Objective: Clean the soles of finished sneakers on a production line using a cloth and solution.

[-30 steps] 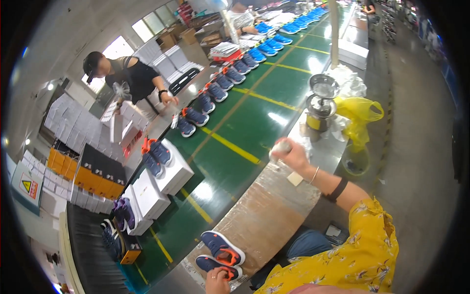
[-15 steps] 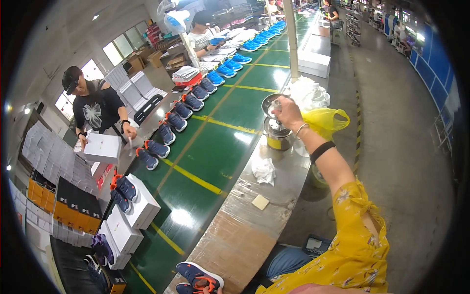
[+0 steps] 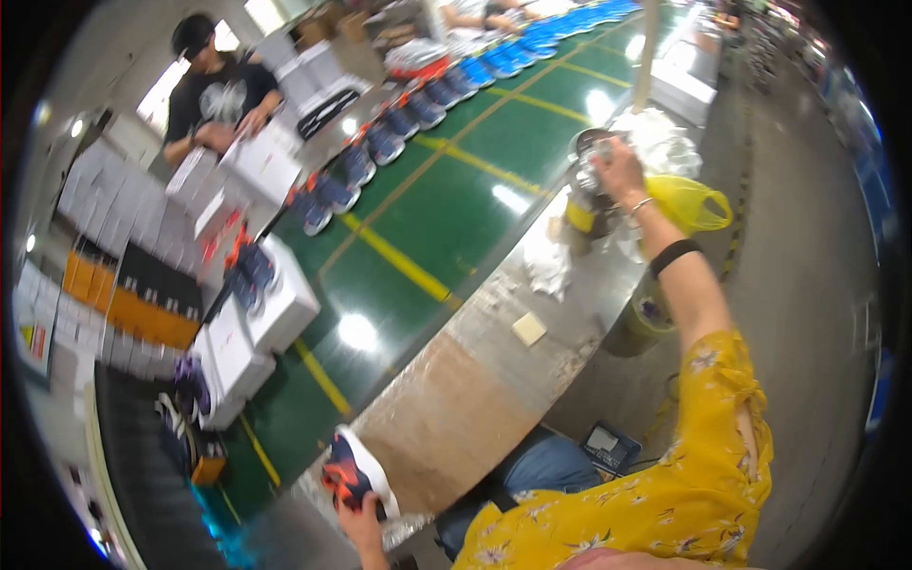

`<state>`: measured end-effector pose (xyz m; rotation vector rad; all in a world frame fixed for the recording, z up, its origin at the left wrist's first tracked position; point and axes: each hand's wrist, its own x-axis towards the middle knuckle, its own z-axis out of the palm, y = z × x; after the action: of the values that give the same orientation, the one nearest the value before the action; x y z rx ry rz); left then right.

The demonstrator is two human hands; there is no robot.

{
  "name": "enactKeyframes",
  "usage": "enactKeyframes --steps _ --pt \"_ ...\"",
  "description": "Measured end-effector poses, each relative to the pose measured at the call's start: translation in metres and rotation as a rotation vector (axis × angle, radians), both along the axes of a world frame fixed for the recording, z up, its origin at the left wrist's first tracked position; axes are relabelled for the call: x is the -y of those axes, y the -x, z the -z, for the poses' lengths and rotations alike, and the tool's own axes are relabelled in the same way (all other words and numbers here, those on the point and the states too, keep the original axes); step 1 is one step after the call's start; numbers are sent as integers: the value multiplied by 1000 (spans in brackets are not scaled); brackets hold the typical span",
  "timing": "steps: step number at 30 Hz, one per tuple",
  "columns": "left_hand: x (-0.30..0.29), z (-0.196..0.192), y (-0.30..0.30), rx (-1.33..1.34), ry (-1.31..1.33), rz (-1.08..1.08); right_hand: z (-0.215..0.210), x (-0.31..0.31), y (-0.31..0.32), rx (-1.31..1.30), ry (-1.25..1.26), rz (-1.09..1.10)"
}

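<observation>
turned since the earlier frame: the navy-and-orange shoe (image 3: 351, 470) at the near left end of the surface (image 3: 581, 313).
left hand (image 3: 360, 521) has its grip clamped on one shoe, a second cannot be told; then one cream pad (image 3: 529, 329), one white cloth (image 3: 546, 263), one metal container (image 3: 581, 215); right hand (image 3: 619, 171) at its mouth, grip unclear. step seems to be work at the container; next calls for steadying the shoe.

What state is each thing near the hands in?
Navy-and-orange shoe, tilted
Left hand, gripping the shoe
Metal container, lid raised
Right hand, at the metal container; grip blurred
White cloth, crumpled
Cream pad, lying flat
Yellow bag, loosely bunched
</observation>
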<state>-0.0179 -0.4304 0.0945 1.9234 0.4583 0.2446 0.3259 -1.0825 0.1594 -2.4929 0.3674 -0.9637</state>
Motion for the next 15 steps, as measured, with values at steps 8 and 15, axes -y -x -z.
enactKeyframes --steps 8,15 --pt "2 6 24 218 1212 -204 20 52 -25 -4 150 -41" --pt "2 59 63 218 1445 -340 -4 -46 -2 150 113 199"
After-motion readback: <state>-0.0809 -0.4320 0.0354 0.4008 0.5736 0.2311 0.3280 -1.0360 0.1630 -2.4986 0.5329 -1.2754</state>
